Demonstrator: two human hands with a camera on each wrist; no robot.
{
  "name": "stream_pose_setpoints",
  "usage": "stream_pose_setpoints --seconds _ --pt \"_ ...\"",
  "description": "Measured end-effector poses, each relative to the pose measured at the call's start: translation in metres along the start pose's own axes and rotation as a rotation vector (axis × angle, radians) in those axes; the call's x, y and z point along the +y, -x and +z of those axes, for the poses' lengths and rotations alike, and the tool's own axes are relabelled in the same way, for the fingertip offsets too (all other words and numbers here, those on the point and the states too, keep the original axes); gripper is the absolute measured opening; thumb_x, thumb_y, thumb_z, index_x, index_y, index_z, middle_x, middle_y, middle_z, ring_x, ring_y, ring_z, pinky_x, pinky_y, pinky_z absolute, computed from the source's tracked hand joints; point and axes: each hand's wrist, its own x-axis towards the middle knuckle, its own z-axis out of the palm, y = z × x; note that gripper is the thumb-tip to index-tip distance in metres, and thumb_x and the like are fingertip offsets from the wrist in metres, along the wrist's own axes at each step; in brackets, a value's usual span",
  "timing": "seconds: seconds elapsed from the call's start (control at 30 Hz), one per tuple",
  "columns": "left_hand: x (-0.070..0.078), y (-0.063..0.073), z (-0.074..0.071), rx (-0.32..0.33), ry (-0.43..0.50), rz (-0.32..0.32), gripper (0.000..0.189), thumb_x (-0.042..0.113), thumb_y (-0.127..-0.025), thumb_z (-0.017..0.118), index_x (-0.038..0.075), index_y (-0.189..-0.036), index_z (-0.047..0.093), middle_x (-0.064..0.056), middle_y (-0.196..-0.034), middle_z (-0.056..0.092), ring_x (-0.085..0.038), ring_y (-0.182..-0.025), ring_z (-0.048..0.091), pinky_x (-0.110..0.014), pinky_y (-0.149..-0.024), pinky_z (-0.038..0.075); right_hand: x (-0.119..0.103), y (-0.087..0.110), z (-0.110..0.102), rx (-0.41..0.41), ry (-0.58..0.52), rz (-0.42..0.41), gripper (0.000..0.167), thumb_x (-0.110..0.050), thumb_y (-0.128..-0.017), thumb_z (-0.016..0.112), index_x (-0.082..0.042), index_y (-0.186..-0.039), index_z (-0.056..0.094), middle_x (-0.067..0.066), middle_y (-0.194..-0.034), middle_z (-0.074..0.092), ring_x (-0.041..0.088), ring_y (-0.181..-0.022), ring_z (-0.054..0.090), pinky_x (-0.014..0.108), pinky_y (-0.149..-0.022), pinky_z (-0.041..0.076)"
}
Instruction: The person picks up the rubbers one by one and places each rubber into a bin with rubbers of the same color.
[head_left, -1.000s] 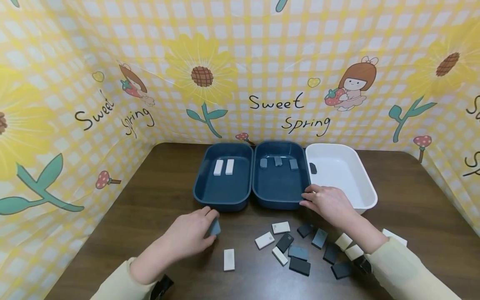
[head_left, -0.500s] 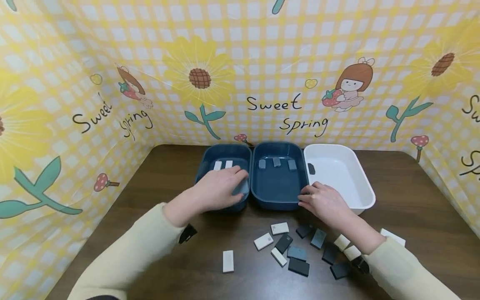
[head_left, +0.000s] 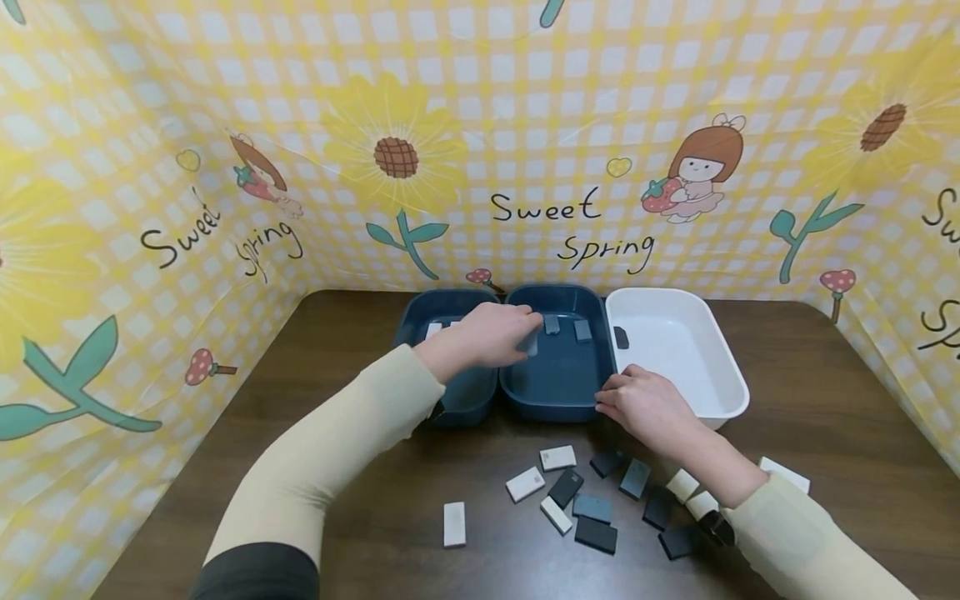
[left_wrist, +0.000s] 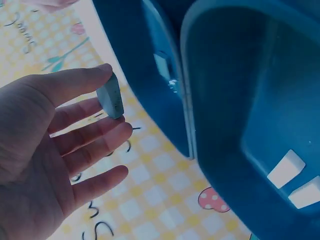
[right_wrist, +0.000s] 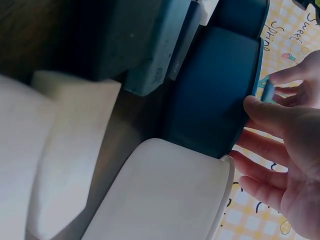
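Observation:
My left hand (head_left: 491, 333) pinches a small blue-grey rectangular block (left_wrist: 111, 97) between thumb and fingertips. It holds the block above the left part of the middle blue tray (head_left: 555, 412), where several like blocks lie at the far end; two remain visible, such as one blue-grey block (head_left: 582, 331). My right hand (head_left: 648, 408) grips that tray's near right rim, thumb on the edge in the right wrist view. The left blue tray (head_left: 465, 414), partly behind my left forearm, contains white blocks (left_wrist: 286, 169).
A white tray (head_left: 738, 400) stands at the right with one dark block (head_left: 621, 337) inside. Loose white, black and blue-grey blocks are spread on the brown table (head_left: 360, 533), including a lone white block (head_left: 454, 525). Patterned cloth (head_left: 420, 108) hangs behind.
My left hand has carried the blue-grey block from the table in front of the left tray, across that tray, to above the middle one. The right hand has stayed on the rim.

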Motion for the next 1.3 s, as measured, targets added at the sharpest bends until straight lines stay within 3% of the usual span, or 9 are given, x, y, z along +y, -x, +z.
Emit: stream_pose_setpoints --seconds 0.23,0.4,0.53,0.8,1.07,1.3 --pt "0.000 -0.026 0.013 -0.094 -0.029 0.030 0.043 0.028 -0.093 0.067 0.012 -0.132 0.056 -0.003 -0.120 0.061 -0.014 -0.098 0.058 -0.030 -0.086 0.049 -0.002 -0.001 -0.002 -0.008 0.009 0.014 0.011 -0.015 -0.079 0.081 -0.007 -0.087 0.079 0.003 -0.080 0.070 0.019 -0.071 0.058 0.026 -0.061 0.050" --pt "-0.001 -0.038 0.028 -0.165 -0.087 0.032 0.046 0.026 -0.095 0.063 0.011 -0.137 0.053 -0.005 -0.124 0.060 -0.016 -0.102 0.059 -0.031 -0.086 0.050 -0.002 -0.001 -0.001 -0.013 0.002 0.025 0.012 -0.016 -0.079 0.081 -0.008 -0.088 0.079 0.003 -0.080 0.070 0.019 -0.072 0.057 0.026 -0.061 0.050" --pt "-0.002 -0.047 0.039 -0.199 -0.110 0.027 0.039 0.024 -0.096 0.061 0.012 -0.133 0.056 -0.005 -0.121 0.062 -0.015 -0.099 0.059 -0.031 -0.085 0.050 -0.001 -0.001 -0.001 -0.002 -0.005 0.019 0.012 -0.015 -0.079 0.081 -0.008 -0.088 0.079 0.003 -0.081 0.070 0.019 -0.073 0.058 0.026 -0.061 0.050" --pt "-0.003 -0.058 0.048 -0.283 -0.136 0.018 0.021 0.018 -0.096 0.059 0.013 -0.115 0.065 -0.002 -0.101 0.065 -0.016 -0.082 0.057 -0.030 -0.074 0.050 -0.001 -0.001 -0.001 0.000 -0.011 0.019 0.013 -0.015 -0.079 0.081 -0.007 -0.088 0.079 0.003 -0.081 0.070 0.019 -0.073 0.058 0.027 -0.062 0.050" --pt "-0.003 -0.061 0.048 -0.349 -0.164 0.027 0.022 0.020 -0.095 0.061 0.013 -0.116 0.065 -0.003 -0.103 0.065 -0.016 -0.084 0.058 -0.029 -0.076 0.049 -0.002 -0.001 0.000 -0.001 -0.015 0.018 0.012 -0.016 -0.080 0.081 -0.007 -0.087 0.079 0.002 -0.080 0.070 0.019 -0.072 0.057 0.027 -0.061 0.050" --pt "-0.006 -0.066 0.048 -0.352 -0.162 0.036 0.024 0.022 -0.094 0.064 0.013 -0.117 0.065 -0.003 -0.103 0.065 -0.016 -0.084 0.057 -0.029 -0.077 0.050 0.000 0.000 0.000 0.006 -0.015 0.023 0.012 -0.016 -0.080 0.080 -0.007 -0.087 0.079 0.002 -0.081 0.070 0.019 -0.073 0.057 0.028 -0.061 0.050"
